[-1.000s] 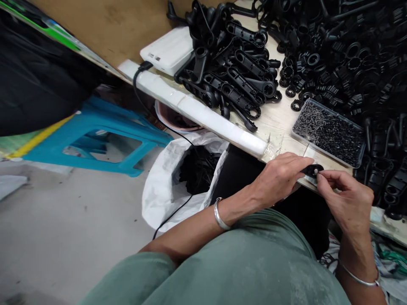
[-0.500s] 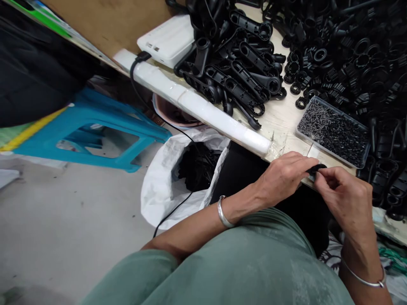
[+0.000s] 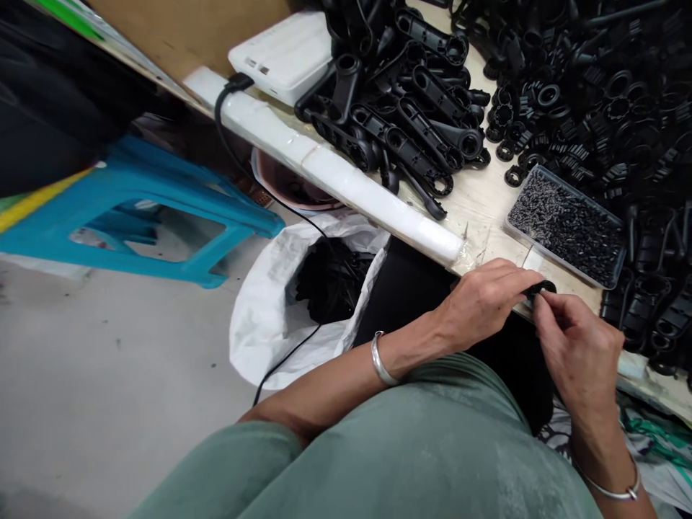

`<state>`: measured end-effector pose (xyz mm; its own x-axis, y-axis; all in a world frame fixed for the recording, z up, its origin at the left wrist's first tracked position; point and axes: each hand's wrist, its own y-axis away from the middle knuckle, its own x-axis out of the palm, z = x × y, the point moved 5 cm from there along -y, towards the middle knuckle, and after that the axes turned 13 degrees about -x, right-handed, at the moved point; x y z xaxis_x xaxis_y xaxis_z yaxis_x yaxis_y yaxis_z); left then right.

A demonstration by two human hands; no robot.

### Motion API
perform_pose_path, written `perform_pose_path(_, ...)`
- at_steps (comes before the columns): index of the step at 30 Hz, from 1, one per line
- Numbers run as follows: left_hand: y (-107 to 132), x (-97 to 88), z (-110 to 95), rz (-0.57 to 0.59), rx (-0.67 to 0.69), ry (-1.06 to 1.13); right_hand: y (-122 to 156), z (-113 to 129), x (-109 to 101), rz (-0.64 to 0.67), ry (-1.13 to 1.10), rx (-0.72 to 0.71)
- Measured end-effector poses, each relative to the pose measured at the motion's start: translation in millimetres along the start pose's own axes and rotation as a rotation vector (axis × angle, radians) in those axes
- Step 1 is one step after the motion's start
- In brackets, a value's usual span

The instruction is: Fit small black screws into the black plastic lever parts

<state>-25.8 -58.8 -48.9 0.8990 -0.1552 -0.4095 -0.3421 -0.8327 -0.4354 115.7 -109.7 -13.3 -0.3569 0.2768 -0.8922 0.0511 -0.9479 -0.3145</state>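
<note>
My left hand (image 3: 481, 299) is closed on a small round black plastic part (image 3: 548, 287), holding it at the table's front edge. Only the part's right end shows past my fingers. My right hand (image 3: 581, 342) has thumb and forefinger pinched together against the same part. Whatever is between those fingertips is too small to make out. Just beyond both hands sits a clear plastic box (image 3: 567, 223) of tiny dark pieces, probably small screws.
Black plastic arms (image 3: 419, 155) and a heap of black rings and parts (image 3: 605, 94) cover the table. A white device (image 3: 284, 54) has a black cable plugged in. Below stand a white sack (image 3: 259, 339) with black parts and a blue stool (image 3: 162, 249).
My right hand has shifted slightly left and rolled inward at the part. My left hand has barely moved. The view has turned a little.
</note>
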Motion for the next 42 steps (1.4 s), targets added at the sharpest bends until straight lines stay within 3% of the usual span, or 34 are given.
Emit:
perform_pose_path(5, -0.3, 2.7, 2.1, 0.039, -0.02, -0.01, -2.7, -13.3, 1.8, 0.127, -0.302, 0.207)
perform_pose_path(9, -0.8, 3.2, 2.3, 0.081, -0.028, 0.001, -4.5, -16.9, 1.6, 0.158, -0.179, 0.233)
perform_pose_path(18, -1.2, -2.8, -2.1, 0.091, 0.023, 0.086, -6.0, -6.8, -1.6, 0.191, -0.021, 0.154)
perform_pose_path(24, -0.4, -0.6, -1.8, 0.088, 0.025, 0.085, -10.4, 6.1, -4.2, 0.195, 0.112, -0.025)
perform_pose_path(32, -0.3, -1.4, -2.7, -0.011, 0.021, 0.087, -10.8, 25.7, 4.6, 0.205, 0.383, -0.202)
perform_pose_path(36, 0.7, 0.6, -0.6, -0.035, 0.019, 0.081, -13.3, 30.2, 7.4, 0.263, 0.51, -0.21)
perform_pose_path(39, 0.8, 0.6, -0.1, -0.037, 0.026, 0.077, -16.0, 17.4, 5.8, 0.266, 0.321, -0.117)
perform_pose_path(42, 0.8, -1.4, -0.7, -0.062, 0.032, 0.071, -13.0, -5.8, 6.1, 0.245, -0.14, 0.111)
